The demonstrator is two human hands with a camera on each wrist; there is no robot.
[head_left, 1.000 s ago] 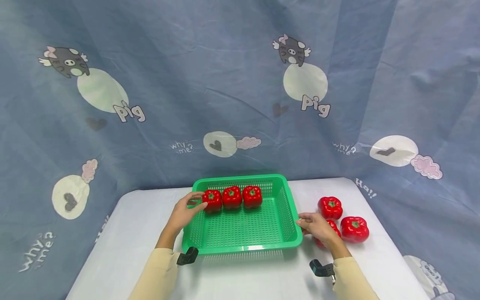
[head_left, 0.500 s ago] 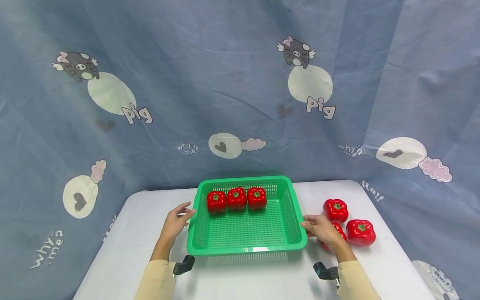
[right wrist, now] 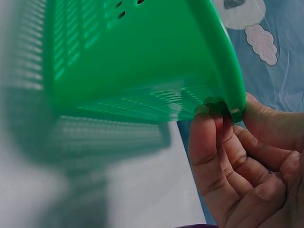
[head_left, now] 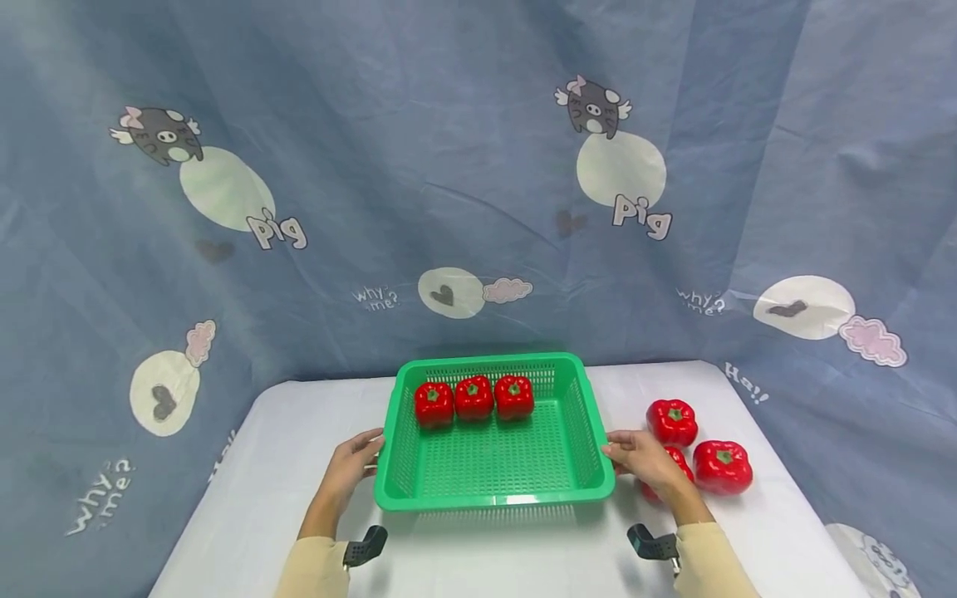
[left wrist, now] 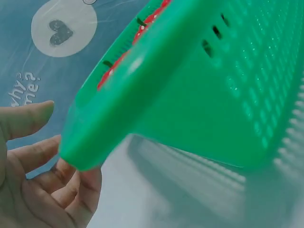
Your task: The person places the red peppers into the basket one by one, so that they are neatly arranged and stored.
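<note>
A green plastic basket (head_left: pixel 493 502) stands on the white table with three red bell peppers (head_left: pixel 434 405) in a row along its back wall. My right hand (head_left: pixel 641 458) grips the basket's right rim; in the right wrist view the thumb lies against the rim's outside and the fingers (right wrist: pixel 204 142) curl underneath. At the left rim is my left hand (head_left: pixel 345 473). Its thumb stands clear of the rim in the left wrist view, while the other fingers (left wrist: pixel 88 190) reach under the rim's edge, partly hidden by it.
Three more red bell peppers (head_left: pixel 723 467) lie on the table (head_left: pixel 493 556) at the right; one is partly hidden behind my right hand and forearm. A blue printed cloth (head_left: pixel 478 191) hangs behind the table and shows along its sides.
My left hand has moved from the leftmost pepper out of the basket, then down to its left rim. The right hand keeps its hold on the right rim. The head view has shifted slightly.
</note>
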